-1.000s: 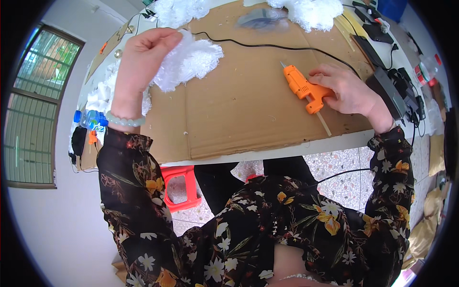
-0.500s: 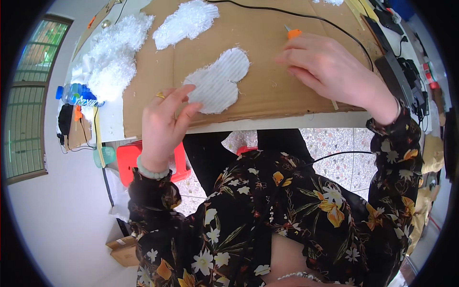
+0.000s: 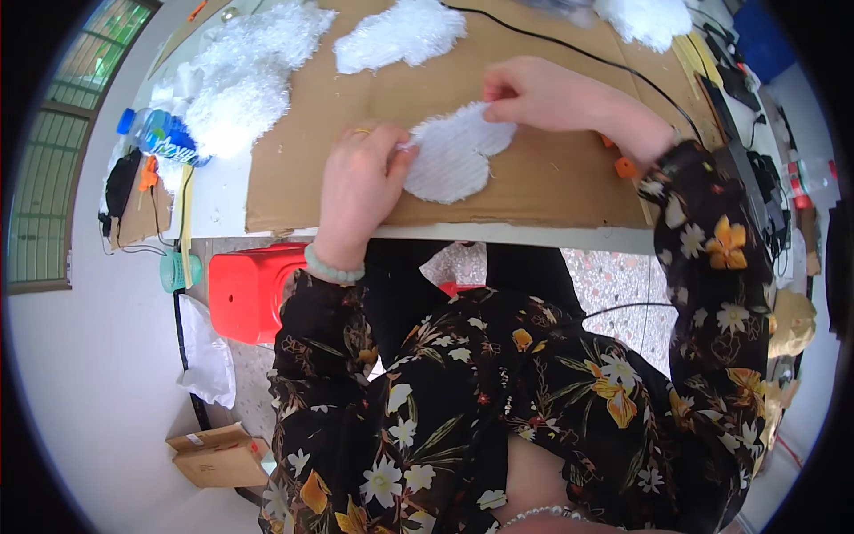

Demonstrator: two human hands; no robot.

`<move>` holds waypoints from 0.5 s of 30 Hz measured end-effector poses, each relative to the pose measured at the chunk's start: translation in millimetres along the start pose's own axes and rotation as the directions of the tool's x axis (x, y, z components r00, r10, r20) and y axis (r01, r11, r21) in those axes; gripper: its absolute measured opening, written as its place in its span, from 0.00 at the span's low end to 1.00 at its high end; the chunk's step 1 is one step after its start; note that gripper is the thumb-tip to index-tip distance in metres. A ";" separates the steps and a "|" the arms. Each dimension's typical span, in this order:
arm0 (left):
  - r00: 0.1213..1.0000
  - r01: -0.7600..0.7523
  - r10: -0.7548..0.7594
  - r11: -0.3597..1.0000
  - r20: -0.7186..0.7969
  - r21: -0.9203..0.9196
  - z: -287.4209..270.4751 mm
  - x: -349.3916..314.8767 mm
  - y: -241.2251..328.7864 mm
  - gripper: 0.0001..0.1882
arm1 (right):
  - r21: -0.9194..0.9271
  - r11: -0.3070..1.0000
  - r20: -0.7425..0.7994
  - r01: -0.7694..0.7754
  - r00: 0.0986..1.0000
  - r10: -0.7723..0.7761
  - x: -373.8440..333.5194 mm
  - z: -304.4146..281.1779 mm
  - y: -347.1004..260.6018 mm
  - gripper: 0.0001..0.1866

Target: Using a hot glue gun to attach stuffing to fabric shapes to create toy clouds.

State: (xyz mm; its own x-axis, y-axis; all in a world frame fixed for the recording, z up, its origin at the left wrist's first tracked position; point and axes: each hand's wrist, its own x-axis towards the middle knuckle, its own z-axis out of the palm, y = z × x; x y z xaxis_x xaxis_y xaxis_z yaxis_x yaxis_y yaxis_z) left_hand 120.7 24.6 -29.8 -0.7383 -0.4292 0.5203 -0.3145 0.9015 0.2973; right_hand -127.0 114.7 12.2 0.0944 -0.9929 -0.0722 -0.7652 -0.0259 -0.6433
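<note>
A white cloud-shaped piece with ribbed lines and a fuzzy fringe (image 3: 452, 160) lies on a brown cardboard sheet (image 3: 551, 196). My left hand (image 3: 360, 182) pinches its left edge between thumb and fingers. At its upper right edge, my right hand (image 3: 543, 93) grips it with thumb and curled fingers. Partly hidden under my right forearm is an orange tool (image 3: 626, 167). A second fringed white piece (image 3: 400, 36) lies farther back on the cardboard.
Fluffy white tinsel-like material (image 3: 245, 89) is heaped at the left, beside a blue-capped bottle (image 3: 165, 133). Another white fluffy piece (image 3: 648, 20) lies at the back right. A black cable (image 3: 569, 49) crosses the cardboard. A red stool (image 3: 249, 294) stands below the table's edge.
My right hand has moved left from beside the orange tool and taken hold of the white piece. My left hand has closed on its left edge. The view has shifted somewhat.
</note>
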 end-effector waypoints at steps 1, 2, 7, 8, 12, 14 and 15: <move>0.997 0.069 -0.067 0.995 0.037 -0.067 0.3 -0.9 3.3 0.13 | 0.115 0.990 0.054 -0.078 0.996 0.073 -7.5 -2.3 -5.4 0.12; 0.989 0.135 -0.126 0.982 0.074 -0.129 -2.6 1.2 6.8 0.13 | 0.219 0.968 0.060 -0.120 0.992 0.110 -17.0 -5.8 -11.5 0.11; 0.954 0.301 -0.268 0.865 0.137 -0.402 -12.8 15.2 12.7 0.14 | 0.431 0.879 0.033 -0.204 0.977 0.210 -29.6 -10.9 -15.1 0.12; 0.968 0.239 -0.203 0.929 0.150 -0.282 -11.3 20.4 13.7 0.17 | 0.332 0.905 0.025 -0.266 0.961 0.274 -32.1 -13.7 -13.2 0.13; 0.988 -0.136 0.141 0.988 -0.065 0.072 -3.7 17.2 13.6 0.25 | -0.290 0.926 -0.280 -0.242 0.947 0.160 -41.7 -20.9 10.7 0.16; 0.986 -0.159 0.164 0.983 -0.041 0.091 -16.1 4.1 24.9 0.27 | -0.269 0.921 -0.314 -0.283 0.929 0.193 -41.3 -41.3 13.7 0.17; 0.986 -0.160 0.164 0.979 -0.023 0.129 -20.7 -2.6 35.2 0.28 | -0.252 0.922 -0.331 -0.295 0.921 0.204 -46.2 -55.6 14.8 0.19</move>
State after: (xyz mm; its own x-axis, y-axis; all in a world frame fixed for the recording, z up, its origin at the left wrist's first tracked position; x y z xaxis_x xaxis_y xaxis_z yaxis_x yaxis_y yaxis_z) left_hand 123.9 56.4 -4.1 -0.7662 -0.2767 0.5799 -0.2668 0.9580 0.1047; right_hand -178.1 153.7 48.5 -0.2803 -0.9584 0.0543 -0.8936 0.2399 -0.3795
